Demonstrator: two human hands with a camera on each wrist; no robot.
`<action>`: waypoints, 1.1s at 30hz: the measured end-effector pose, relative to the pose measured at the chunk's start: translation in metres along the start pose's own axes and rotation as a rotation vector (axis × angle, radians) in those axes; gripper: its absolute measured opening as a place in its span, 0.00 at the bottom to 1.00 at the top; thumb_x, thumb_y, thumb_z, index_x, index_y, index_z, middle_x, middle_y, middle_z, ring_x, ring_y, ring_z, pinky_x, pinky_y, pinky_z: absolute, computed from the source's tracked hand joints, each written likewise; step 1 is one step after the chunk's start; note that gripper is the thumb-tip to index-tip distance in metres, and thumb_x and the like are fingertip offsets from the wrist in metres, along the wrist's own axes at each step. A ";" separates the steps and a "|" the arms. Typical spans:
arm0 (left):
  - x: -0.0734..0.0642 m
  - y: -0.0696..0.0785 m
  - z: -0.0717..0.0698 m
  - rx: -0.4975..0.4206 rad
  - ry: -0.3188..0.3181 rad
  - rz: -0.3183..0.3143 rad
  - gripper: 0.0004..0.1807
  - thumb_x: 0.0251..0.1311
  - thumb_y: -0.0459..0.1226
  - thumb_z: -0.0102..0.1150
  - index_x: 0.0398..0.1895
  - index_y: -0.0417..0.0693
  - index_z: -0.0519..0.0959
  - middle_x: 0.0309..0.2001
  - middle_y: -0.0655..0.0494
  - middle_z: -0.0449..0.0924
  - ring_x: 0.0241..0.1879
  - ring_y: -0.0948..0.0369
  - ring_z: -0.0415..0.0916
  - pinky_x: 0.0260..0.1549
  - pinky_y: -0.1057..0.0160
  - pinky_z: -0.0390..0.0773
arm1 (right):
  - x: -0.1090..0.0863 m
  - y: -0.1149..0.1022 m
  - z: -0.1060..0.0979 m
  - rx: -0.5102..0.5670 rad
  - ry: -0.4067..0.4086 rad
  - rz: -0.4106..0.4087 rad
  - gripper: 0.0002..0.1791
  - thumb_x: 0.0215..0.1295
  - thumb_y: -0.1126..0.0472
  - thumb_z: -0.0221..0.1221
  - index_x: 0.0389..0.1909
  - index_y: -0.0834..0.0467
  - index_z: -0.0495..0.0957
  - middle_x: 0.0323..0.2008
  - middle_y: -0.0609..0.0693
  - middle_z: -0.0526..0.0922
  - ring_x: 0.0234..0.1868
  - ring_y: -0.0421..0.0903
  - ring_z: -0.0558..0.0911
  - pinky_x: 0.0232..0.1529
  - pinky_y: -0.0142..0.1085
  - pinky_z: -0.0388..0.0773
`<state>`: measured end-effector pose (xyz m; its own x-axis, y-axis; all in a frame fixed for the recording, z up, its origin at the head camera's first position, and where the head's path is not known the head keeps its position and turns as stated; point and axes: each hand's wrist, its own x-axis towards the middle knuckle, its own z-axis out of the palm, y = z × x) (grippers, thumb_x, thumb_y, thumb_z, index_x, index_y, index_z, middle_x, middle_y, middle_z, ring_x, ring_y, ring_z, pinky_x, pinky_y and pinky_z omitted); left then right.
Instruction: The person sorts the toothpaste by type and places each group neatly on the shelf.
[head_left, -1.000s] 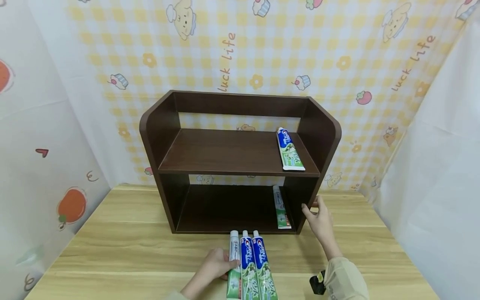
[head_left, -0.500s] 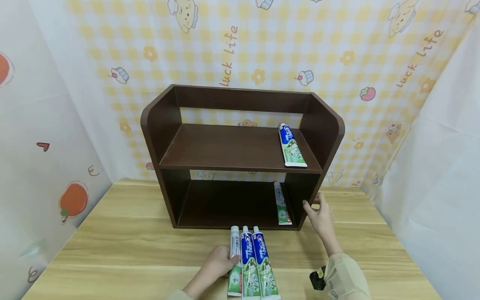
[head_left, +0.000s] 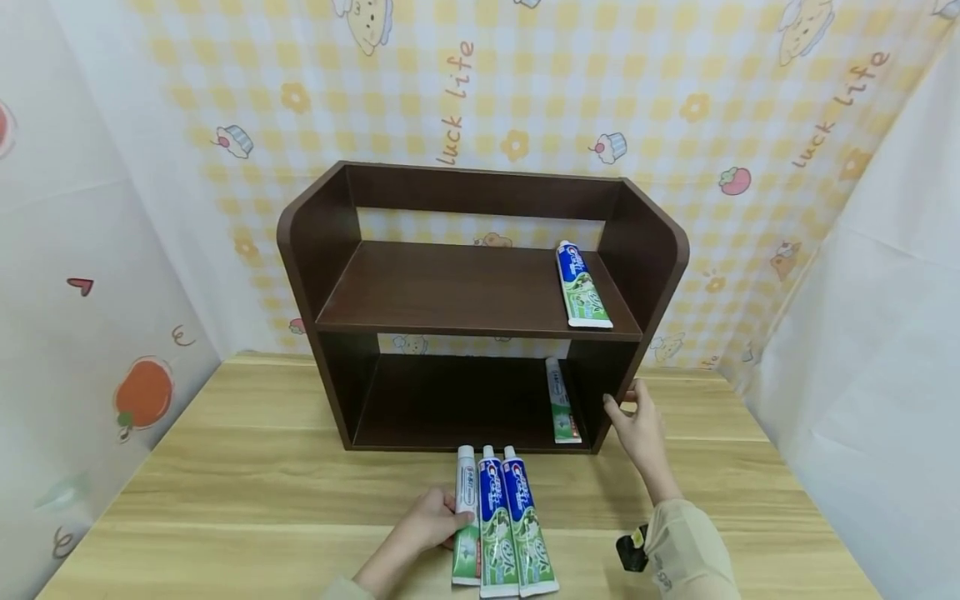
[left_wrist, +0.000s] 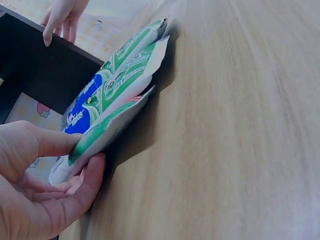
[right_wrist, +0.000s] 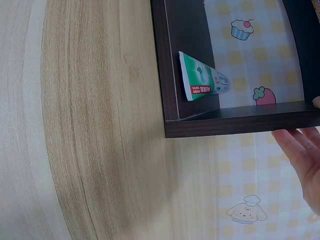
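My left hand pinches a green-and-white toothpaste tube between thumb and fingers, near its middle. Two blue-and-green Crest toothpaste tubes lie close beside it to the right, caps towards the shelf. In the left wrist view the held tube is tilted on its side, one edge near the table. My right hand grips the right side panel of the dark brown two-tier shelf. In the right wrist view its fingers lie against the panel's outer face, with a thumb tip on the inner side.
One Crest tube lies on the upper tier at the right. A green-and-white tube lies on the lower tier, by the right wall. A small black object is at the right sleeve. Patterned cloth hangs behind.
The whole head view has shifted, so the shelf appears slightly higher. Both hands keep their holds, and the tubes keep nearly the same arrangement.
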<state>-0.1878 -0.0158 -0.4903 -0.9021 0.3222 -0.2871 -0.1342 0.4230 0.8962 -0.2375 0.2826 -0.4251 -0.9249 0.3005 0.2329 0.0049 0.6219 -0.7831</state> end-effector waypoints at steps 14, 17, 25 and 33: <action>-0.001 0.001 -0.012 -0.083 -0.052 0.049 0.10 0.57 0.29 0.53 0.34 0.26 0.71 0.25 0.46 0.79 0.20 0.64 0.75 0.23 0.64 0.81 | 0.000 0.002 0.001 0.027 -0.018 0.016 0.11 0.63 0.58 0.53 0.42 0.59 0.65 0.46 0.65 0.75 0.44 0.62 0.81 0.39 0.46 0.82; 0.000 0.006 -0.017 -0.073 -0.043 0.051 0.11 0.57 0.30 0.53 0.35 0.26 0.71 0.25 0.46 0.78 0.21 0.63 0.74 0.24 0.64 0.81 | 0.001 0.002 0.001 0.028 -0.018 0.009 0.12 0.63 0.59 0.53 0.43 0.59 0.65 0.46 0.65 0.74 0.44 0.63 0.80 0.40 0.48 0.81; 0.005 0.017 -0.025 -0.062 -0.036 0.070 0.11 0.58 0.30 0.52 0.36 0.25 0.71 0.26 0.45 0.77 0.22 0.62 0.75 0.26 0.63 0.82 | 0.000 0.002 0.001 0.013 -0.005 0.000 0.11 0.63 0.59 0.53 0.42 0.60 0.66 0.45 0.66 0.75 0.43 0.62 0.81 0.38 0.47 0.82; 0.013 0.025 -0.027 -0.092 -0.018 0.097 0.12 0.60 0.31 0.52 0.38 0.25 0.71 0.26 0.46 0.75 0.23 0.62 0.74 0.27 0.62 0.82 | 0.001 0.002 0.000 0.010 -0.002 -0.001 0.11 0.63 0.58 0.53 0.41 0.60 0.66 0.43 0.66 0.75 0.43 0.62 0.81 0.38 0.46 0.82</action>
<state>-0.2144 -0.0241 -0.4625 -0.9053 0.3731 -0.2030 -0.0845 0.3101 0.9469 -0.2380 0.2841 -0.4260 -0.9259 0.2983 0.2320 0.0004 0.6148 -0.7887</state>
